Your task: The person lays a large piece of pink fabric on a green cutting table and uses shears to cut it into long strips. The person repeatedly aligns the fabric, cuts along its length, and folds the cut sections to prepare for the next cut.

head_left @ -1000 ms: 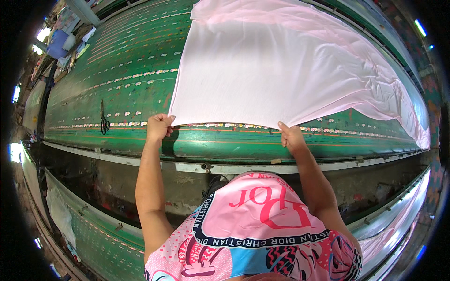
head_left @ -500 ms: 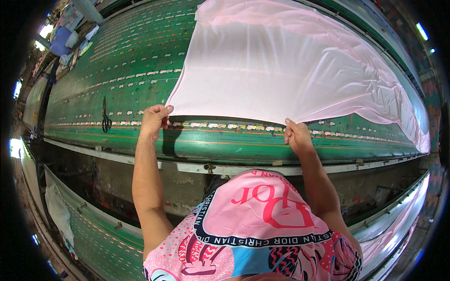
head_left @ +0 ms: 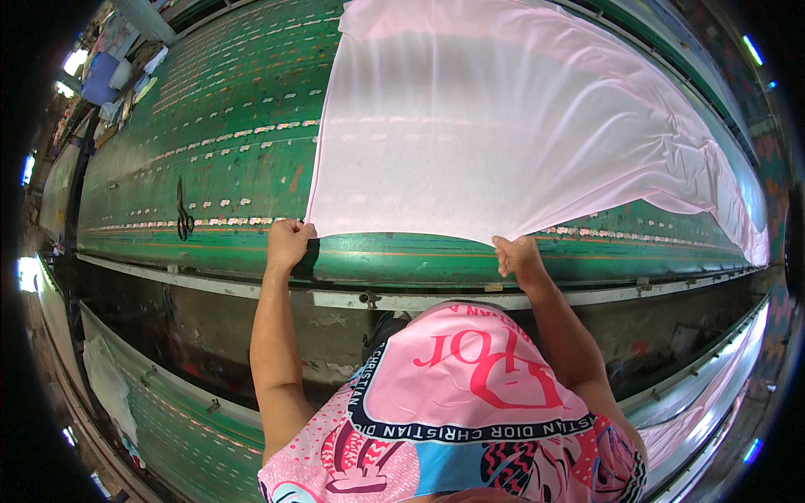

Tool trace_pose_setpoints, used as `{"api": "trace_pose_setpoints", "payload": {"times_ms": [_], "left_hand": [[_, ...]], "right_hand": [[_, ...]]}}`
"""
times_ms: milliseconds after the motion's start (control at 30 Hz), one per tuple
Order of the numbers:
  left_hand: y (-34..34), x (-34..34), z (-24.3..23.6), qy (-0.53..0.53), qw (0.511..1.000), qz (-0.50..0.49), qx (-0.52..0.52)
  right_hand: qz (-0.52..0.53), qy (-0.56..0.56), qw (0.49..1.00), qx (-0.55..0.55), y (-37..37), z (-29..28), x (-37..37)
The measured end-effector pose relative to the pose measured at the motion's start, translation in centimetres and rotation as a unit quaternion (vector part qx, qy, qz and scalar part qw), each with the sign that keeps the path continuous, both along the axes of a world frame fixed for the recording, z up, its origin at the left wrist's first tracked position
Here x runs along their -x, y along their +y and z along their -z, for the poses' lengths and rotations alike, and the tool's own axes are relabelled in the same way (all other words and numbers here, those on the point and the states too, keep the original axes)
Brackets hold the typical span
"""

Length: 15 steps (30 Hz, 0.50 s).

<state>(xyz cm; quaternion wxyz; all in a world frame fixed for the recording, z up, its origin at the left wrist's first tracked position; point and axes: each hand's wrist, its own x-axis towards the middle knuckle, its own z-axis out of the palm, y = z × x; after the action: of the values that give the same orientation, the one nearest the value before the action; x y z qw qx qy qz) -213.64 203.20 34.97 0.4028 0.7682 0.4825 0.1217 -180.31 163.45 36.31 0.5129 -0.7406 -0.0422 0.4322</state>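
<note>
A large pale pink fabric sheet [head_left: 419, 159] stretches over a long green table [head_left: 243, 180]. At its near left corner my left hand [head_left: 289, 245] is closed, pinching the fabric. My right hand [head_left: 520, 258] pinches the near edge farther right, thumb and fingertips together. Between the two hands the edge is drawn taut in a shallow curve, close to the table's front border. Right of my right hand the cloth gathers into folds and trails off to the far right. Rows of small printed marks show faintly through the thin fabric.
Black scissors [head_left: 184, 214] lie on the table at the left. A metal rail [head_left: 243, 288] runs along its front edge. Behind me stands another green table [head_left: 193, 427], with pink cloth [head_left: 688, 419] at the right. A blue container [head_left: 102, 77] stands at the far left.
Both hands have pulled the fabric edge nearer to me, so it now covers the row of printed marks between them. My left hand has also shifted slightly right.
</note>
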Motion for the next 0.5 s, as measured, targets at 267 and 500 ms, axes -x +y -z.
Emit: {"api": "trace_pose_setpoints", "payload": {"times_ms": [267, 500], "left_hand": [[-0.8, -1.6, -5.2, -0.179, 0.965, -0.091, 0.171], [0.1, -2.1, -8.5, -0.307, 0.927, -0.129, 0.172]], "right_hand": [[0.003, -0.020, 0.994, -0.107, 0.8, -2.0, -0.1], [0.030, 0.112, 0.963, -0.242, 0.9, -4.1, -1.1]]}}
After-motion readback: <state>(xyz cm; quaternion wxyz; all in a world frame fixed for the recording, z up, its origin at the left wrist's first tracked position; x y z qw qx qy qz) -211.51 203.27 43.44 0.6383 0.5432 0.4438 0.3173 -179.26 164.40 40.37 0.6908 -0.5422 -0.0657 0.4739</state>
